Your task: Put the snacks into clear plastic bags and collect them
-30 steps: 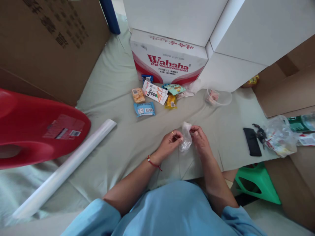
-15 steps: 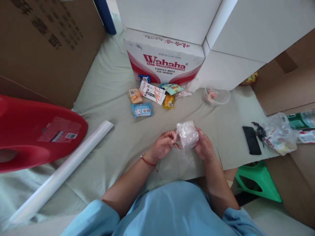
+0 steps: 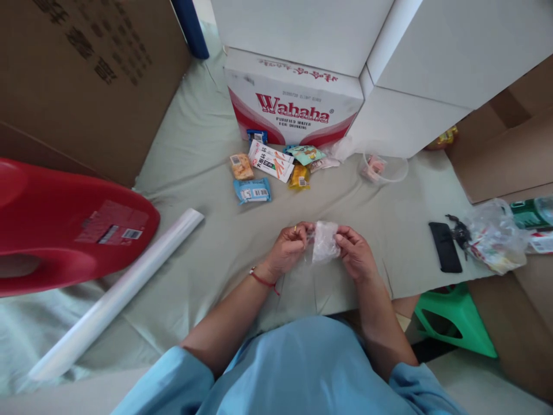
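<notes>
- The left hand [image 3: 288, 249] and the right hand [image 3: 356, 256] are close together in front of the person's chest, just above the pale green cloth [image 3: 207, 253] that covers the table.
- Both hands pinch one small crumpled clear plastic bag [image 3: 325, 242] between them: the left fingertips grip its left edge and the right fingertips grip its right edge.
- The bag is bunched up and hangs between the two hands, off the cloth.
- A thin red string bracelet [image 3: 263, 280] sits on the left wrist.
- Beyond the hands, well apart from them, a cluster of small snack packets [image 3: 271, 167] lies on the cloth; the blue packet [image 3: 253, 191] lies nearest the person.
- Just behind the packets stands a white and red "Wahaha" carton [image 3: 294, 106].
- A round clear plastic tub [image 3: 383, 169] sits to the right of the packets.
- A black phone [image 3: 444, 247] lies near the cloth's right edge, beside a full clear bag [image 3: 496, 236].
- A long roll of clear plastic film [image 3: 116, 294] lies slantwise on the left, near a red plastic stool [image 3: 64, 230].
- A green plastic stool [image 3: 455, 320] stands below the table edge on the right.
</notes>
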`<state>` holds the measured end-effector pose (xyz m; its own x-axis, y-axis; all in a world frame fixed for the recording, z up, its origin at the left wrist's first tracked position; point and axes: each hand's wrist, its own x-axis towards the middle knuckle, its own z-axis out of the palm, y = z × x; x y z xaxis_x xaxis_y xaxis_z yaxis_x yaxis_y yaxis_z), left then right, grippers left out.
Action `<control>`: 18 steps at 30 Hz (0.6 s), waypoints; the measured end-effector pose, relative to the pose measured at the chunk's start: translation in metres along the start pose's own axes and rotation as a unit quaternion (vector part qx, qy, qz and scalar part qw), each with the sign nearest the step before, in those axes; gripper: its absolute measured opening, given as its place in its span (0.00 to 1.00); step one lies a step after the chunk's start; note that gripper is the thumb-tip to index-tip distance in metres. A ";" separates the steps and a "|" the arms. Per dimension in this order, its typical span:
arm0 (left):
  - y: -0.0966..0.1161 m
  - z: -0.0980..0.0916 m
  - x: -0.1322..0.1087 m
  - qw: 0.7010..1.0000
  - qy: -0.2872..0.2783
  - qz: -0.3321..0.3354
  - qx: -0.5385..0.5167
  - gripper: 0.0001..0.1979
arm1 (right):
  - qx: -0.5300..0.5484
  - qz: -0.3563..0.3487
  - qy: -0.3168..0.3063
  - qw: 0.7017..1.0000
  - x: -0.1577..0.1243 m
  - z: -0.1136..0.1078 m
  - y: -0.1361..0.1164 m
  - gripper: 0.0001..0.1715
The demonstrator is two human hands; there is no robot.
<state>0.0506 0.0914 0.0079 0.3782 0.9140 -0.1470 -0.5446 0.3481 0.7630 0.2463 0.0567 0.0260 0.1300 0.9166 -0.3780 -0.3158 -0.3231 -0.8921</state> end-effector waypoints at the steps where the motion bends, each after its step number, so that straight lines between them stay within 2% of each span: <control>1: 0.000 0.000 0.000 1.000 -0.004 -0.001 -0.008 0.10 | -0.010 -0.014 0.009 1.000 0.000 -0.001 0.001 0.24; 4: 0.001 -0.001 0.001 0.998 -0.011 -0.042 -0.053 0.14 | -0.046 -0.067 0.034 0.996 -0.001 -0.007 0.001 0.19; 6: 0.001 -0.001 0.004 0.993 0.007 -0.085 -0.077 0.21 | -0.083 -0.097 0.034 0.991 -0.002 -0.011 0.000 0.17; 9: -0.002 0.001 0.006 0.991 0.032 -0.120 -0.041 0.30 | -0.133 -0.120 0.019 0.984 -0.003 -0.014 -0.001 0.15; 13: -0.004 0.003 0.006 0.995 0.031 -0.093 0.029 0.27 | -0.157 -0.140 0.021 0.977 -0.004 -0.014 0.000 0.18; 18: -0.002 0.003 0.007 0.993 0.102 -0.050 -0.020 0.28 | -0.152 -0.147 0.015 0.977 -0.010 -0.020 -0.001 0.16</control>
<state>0.0565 0.0964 0.0068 0.2748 0.8965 -0.3475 -0.5430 0.4429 0.7135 0.2644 0.0434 0.0256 0.2022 0.9745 -0.0973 0.0325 -0.1059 -0.9938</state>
